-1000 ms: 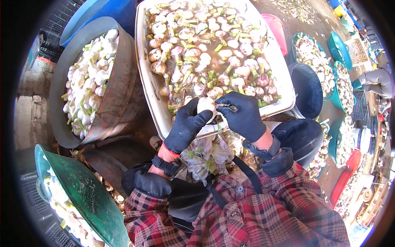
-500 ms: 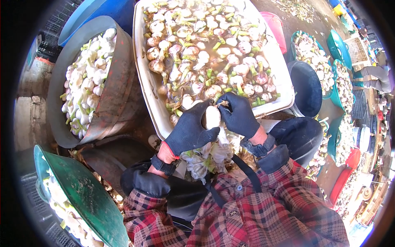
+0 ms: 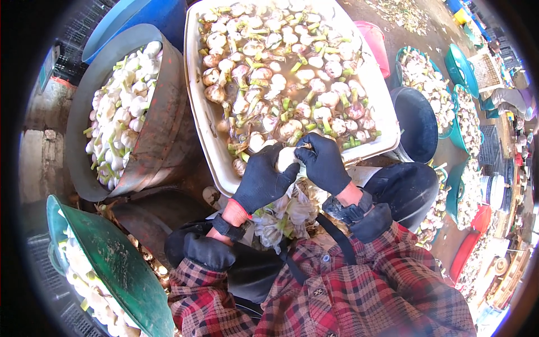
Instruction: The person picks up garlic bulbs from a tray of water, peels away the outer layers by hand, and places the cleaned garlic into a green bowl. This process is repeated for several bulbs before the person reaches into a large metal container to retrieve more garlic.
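gloved hands (image 3: 292, 171) – garlic bulb (image 3: 286, 158); white tub (image 3: 208, 121)

garlic bulb (image 3: 286, 158): pale white, rounded, partly covered by gloved fingers
pose: cannot tell, too hidden
place: centre of the scene, at the near rim of the white tub (image 3: 209, 140) of soaking garlic, above a heap of peeled skins (image 3: 283, 216)

No packages, labels, signs — no screens.

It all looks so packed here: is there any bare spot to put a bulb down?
Hardly. The white tub and grey basin are heaped with garlic. Barest are the empty dark basin right of the tub and the dark gap below the grey basin. Both hands crowd the tub's near rim.
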A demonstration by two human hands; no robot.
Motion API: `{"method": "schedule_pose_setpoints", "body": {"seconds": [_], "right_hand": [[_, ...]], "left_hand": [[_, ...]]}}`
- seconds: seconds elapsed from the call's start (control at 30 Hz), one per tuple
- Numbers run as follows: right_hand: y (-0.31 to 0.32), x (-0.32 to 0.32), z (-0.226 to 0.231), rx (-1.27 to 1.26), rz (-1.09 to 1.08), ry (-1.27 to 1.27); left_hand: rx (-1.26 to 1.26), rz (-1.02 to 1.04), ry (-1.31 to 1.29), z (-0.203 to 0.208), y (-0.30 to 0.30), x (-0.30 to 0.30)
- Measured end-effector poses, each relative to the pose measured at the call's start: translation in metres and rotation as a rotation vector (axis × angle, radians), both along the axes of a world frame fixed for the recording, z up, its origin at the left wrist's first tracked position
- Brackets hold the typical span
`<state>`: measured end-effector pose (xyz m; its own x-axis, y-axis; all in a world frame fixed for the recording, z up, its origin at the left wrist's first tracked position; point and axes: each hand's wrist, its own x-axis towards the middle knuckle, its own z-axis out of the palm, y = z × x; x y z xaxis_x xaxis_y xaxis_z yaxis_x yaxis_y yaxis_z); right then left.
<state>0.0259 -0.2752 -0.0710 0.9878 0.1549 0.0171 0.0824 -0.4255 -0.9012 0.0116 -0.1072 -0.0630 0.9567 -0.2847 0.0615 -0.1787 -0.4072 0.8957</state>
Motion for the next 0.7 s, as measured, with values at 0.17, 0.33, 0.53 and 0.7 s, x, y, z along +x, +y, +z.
{"method": "schedule_pose_setpoints", "body": {"seconds": [0.17,0.33,0.53,0.7], "right_hand": [[0.002,0.01,-0.005,-0.003,-0.067,0.021],[0.001,0.013,-0.004,0.019,-0.109,0.115],[-0.01,0.02,-0.023,-0.093,-0.151,0.164],[-0.023,0.021,-0.025,-0.208,-0.265,-0.083]], "left_hand": [[0.044,0.054,-0.11,0.006,-0.001,-0.004],[-0.003,0.006,-0.134,0.007,0.001,-0.006],[-0.313,-0.021,0.007,0.013,-0.003,-0.013],[-0.592,-0.035,0.402,0.005,0.004,-0.01]]}}
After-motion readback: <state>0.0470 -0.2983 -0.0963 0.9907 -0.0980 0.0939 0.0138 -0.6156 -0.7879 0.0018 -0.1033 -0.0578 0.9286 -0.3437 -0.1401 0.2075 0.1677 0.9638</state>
